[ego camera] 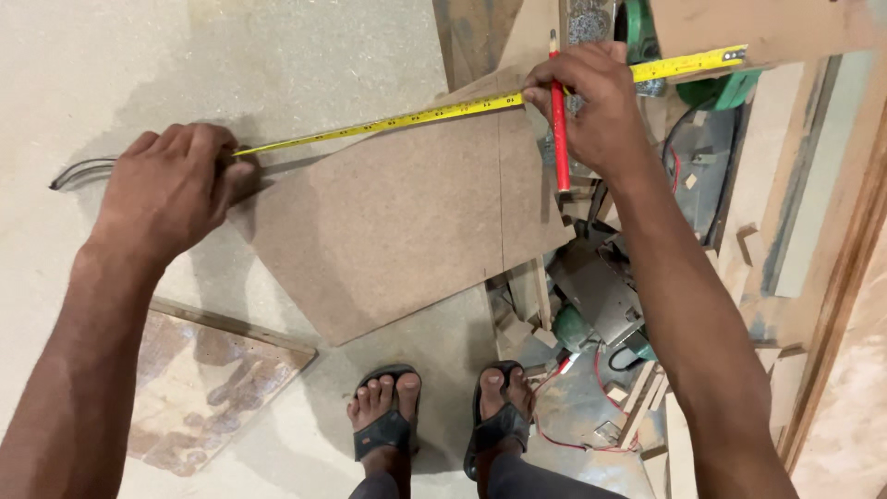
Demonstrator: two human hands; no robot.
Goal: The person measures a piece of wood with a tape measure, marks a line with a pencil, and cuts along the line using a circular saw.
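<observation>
Yellow tape measure (388, 122) runs taut across the upper part of a brown fibreboard panel (397, 222), rising slightly from left to right. Taking that panel as the landmark: the left hand (171, 189) sits at its left corner, fingers curled tight and knuckles up, pressing the low end of the tape down where the board meets the floor. The right hand (591, 106) is at the panel's upper right edge, thumb and forefinger pinching the tape against the board while the other fingers close round a red pencil (558, 111), which stands nearly upright with its lower end pointing down past the panel's right edge. Beyond that hand the tape carries on to the right, off the panel, over a pale wooden board (767, 28).

A thin straight line crosses the panel from top to bottom, just left of the right hand. Off the panel's left corner, behind the left hand, a dark curved strip (78, 171) lies on the dusty concrete floor (231, 55). Below the panel's lower left side lies a stained, worn square board (208, 388). Directly below the panel's bottom corner are the person's two feet in black sandals (443, 416). To the panel's right is a clutter of wood offcuts, red and black wires and a green power tool (577, 328).
</observation>
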